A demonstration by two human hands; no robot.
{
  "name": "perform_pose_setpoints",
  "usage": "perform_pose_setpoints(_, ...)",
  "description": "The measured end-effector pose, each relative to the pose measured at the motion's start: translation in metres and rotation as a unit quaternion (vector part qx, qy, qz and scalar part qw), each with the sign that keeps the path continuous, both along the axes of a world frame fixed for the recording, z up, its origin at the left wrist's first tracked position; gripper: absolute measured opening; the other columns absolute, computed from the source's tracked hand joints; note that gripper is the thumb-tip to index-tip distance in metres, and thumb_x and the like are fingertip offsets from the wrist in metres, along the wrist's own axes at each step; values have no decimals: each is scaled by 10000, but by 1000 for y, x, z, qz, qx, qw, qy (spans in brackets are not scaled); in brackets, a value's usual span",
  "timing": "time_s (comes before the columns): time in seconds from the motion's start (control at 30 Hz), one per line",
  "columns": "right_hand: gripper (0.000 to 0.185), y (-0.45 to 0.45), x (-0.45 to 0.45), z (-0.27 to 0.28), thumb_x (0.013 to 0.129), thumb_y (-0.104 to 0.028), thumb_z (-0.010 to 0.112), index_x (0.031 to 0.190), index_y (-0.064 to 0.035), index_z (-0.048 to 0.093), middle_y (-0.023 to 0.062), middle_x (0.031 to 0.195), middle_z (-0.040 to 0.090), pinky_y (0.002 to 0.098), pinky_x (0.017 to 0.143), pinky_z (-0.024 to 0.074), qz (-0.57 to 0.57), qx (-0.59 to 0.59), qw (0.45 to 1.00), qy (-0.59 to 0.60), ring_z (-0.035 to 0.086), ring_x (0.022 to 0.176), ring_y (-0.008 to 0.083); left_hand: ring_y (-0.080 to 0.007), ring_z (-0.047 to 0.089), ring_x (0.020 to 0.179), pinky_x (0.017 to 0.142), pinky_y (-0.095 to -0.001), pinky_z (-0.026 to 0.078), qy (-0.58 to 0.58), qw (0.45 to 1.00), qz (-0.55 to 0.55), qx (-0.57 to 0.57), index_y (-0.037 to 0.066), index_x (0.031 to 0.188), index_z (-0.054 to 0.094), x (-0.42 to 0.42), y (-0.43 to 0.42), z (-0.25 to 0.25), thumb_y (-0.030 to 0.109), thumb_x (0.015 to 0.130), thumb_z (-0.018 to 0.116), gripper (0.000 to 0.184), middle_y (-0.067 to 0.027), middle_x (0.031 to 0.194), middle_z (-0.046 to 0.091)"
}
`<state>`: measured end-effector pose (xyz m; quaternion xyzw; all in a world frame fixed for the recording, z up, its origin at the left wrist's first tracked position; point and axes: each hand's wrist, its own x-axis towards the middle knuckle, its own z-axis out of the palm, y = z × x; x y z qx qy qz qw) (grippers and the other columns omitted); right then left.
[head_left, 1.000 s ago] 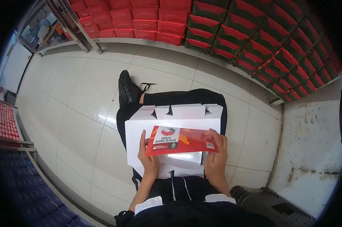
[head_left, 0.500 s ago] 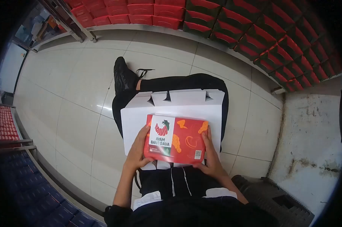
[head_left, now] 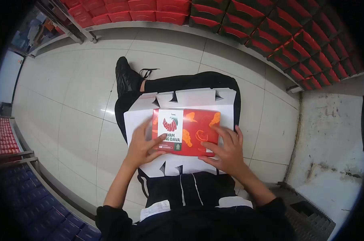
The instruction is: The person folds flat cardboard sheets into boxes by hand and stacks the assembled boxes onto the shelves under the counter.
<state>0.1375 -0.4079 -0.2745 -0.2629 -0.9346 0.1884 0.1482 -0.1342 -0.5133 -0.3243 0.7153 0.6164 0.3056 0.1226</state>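
Note:
A red cardboard food box (head_left: 198, 138) with orange drawings and a white and green label lies flat on a white die-cut cardboard sheet (head_left: 139, 120). That sheet, with slotted flaps at its far and near edges, rests across my lap. My left hand (head_left: 141, 145) grips the box's left end, index finger and thumb over its front. At the right end, my right hand (head_left: 229, 150) has its fingers bent onto the top and the near corner. The box's underside is hidden.
Red boxes (head_left: 141, 10) and dark green-and-red boxes (head_left: 266, 38) are stacked on a rack ahead. Dark blue boxes (head_left: 41, 209) fill a rack at the left. A dark plastic crate (head_left: 304, 209) stands at the right by a stained wall (head_left: 331, 144).
The box has moved away from my body and now lies more level on the white sheet. Both hands have shifted their fingers further over its top.

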Motion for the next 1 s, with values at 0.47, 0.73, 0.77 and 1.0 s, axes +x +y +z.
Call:
perform_pose_setpoints(0.47,636,48,-25,24,584,-240,775,1189,-260,579,217,1382,275,535,1020,230,98,-127,983,-91,220,1294,396,-408,419,1170,991,-510,347,114,964,-189,-148,149,1280,444,4,70,60,393,497,720,866,-223,1308,387)
perform_pose_setpoints(0.73,585,50,-23,33,697,-345,701,1255,-301,533,252,1397,266,534,1036,200,131,-198,963,-126,214,1300,408,-429,441,1169,972,-476,400,70,958,-228,-157,276,1364,384,2,65,59,369,554,635,853,-243,1307,418)
perform_pose_setpoints(0.77,585,50,-22,30,697,-345,701,1255,-301,533,252,1397,266,534,1036,200,130,-199,963,-127,214,1300,408,-426,428,1185,980,-481,392,41,952,-236,-191,290,1368,376,1,63,58,367,560,633,851,-243,1307,417)
perform_pose_setpoints(1.0,605,38,-22,38,724,-255,675,1291,-335,479,207,1421,242,585,1029,194,137,-236,942,-193,220,1295,418,-467,290,1271,1024,-494,328,-27,918,-208,-337,324,1381,336,13,47,63,318,640,643,803,-261,1402,270)
